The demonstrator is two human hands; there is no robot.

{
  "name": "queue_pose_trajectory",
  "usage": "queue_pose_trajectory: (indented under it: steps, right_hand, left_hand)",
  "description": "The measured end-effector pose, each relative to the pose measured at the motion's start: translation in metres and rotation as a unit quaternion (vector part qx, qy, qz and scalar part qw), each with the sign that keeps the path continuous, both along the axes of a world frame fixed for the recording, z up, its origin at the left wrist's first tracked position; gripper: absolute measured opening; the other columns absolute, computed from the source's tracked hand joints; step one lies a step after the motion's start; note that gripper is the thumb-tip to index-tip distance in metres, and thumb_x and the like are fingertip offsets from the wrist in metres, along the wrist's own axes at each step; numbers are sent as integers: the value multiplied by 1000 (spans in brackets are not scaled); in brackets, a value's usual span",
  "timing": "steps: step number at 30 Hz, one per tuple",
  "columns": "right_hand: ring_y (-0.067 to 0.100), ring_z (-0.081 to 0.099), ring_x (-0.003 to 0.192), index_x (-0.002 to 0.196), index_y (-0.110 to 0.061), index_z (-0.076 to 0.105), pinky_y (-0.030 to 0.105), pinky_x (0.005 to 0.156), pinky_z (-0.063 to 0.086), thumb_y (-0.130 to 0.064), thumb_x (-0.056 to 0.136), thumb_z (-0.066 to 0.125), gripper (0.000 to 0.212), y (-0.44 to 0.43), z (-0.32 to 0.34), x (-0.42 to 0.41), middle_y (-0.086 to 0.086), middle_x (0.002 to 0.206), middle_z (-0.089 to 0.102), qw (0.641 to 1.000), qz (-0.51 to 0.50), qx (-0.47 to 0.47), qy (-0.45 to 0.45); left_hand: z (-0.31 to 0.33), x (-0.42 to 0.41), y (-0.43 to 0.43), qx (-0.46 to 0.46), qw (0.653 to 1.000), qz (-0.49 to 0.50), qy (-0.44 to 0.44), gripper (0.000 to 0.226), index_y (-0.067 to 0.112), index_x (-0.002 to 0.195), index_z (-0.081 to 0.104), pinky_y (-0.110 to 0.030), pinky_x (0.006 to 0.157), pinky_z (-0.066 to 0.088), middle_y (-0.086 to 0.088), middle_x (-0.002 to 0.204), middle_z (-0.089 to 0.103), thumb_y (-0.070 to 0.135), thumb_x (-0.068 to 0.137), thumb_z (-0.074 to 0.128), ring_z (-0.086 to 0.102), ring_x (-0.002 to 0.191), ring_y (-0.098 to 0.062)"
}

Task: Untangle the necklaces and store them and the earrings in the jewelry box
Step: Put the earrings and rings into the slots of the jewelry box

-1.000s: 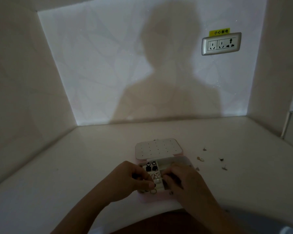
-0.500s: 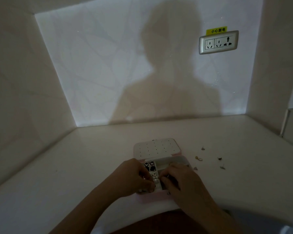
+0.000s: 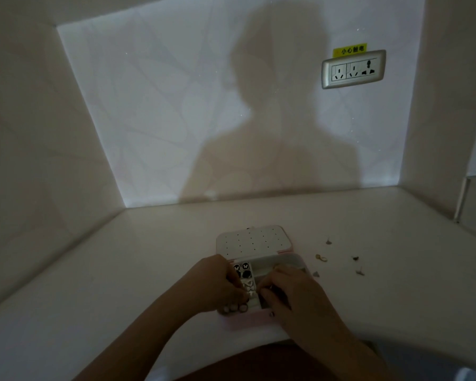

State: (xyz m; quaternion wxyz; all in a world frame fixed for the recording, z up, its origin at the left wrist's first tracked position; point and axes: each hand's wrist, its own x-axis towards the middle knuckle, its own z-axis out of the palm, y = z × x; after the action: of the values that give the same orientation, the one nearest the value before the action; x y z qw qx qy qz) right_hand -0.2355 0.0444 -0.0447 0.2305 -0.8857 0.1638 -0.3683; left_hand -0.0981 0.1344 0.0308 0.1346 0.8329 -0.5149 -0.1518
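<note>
— Where is the jewelry box point(image 3: 245, 321)?

— Low in the centre of the frame, on the pale desk point(image 3: 121, 270), close to the desk's near edge. It is open. The lid point(image 3: 254, 240), dotted with rows of small holes, is thrown back toward the top of the frame, with the hinge on the far side.

— Which way does it run?

— Its long axis goes roughly left to right across the picture, the right end a touch higher in the frame. The open tray faces up.

— What is in it?

— The tray's far-left compartment holds dark round pieces with pale butterflies point(image 3: 241, 268). Hands cover most of the rest, and the light is dim.

— The hands, then.

— The left hand point(image 3: 215, 287) lies over the tray's left side, fingers curled, fingertips point(image 3: 233, 307) down at the near-left corner. The right hand point(image 3: 294, 295) covers the right side, fingers bent into the tray. The two thumbs nearly meet over a middle divider, beside a small pale thing point(image 3: 249, 294). Whether either hand pinches it, I cannot tell.

— Anything outside the box?

— Five loose earrings point(image 3: 321, 257) are scattered on the desk to the right of the box, apart from one another. The nearest lies just beside the tray's right rim. In the upper right of the frame, a wall socket point(image 3: 353, 69) sits under a yellow label point(image 3: 350, 50).
</note>
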Motion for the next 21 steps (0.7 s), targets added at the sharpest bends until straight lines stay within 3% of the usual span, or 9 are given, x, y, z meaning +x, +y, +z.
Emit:
queue_pose_trajectory:
  steps: [9,21]
  right_hand:
    - [-12,39,79,87,-22,67,6,70,30,-33,83,45,25,0,0,-1,-17,84,48,1000,0,-17,9]
    - [-12,41,80,84,-21,66,4,72,30,-31,83,44,24,1,2,-3,-17,84,49,1000,-2,-17,14]
  left_hand:
    - [0,4,1,13,1000,10,19,24,13,102,71,-22,82,50,-3,111,66,28,83,67,59,94,-10]
    - [11,9,-4,59,995,-6,75,27,9,105,71,-19,75,46,-6,112,67,23,82,69,56,94,-11]
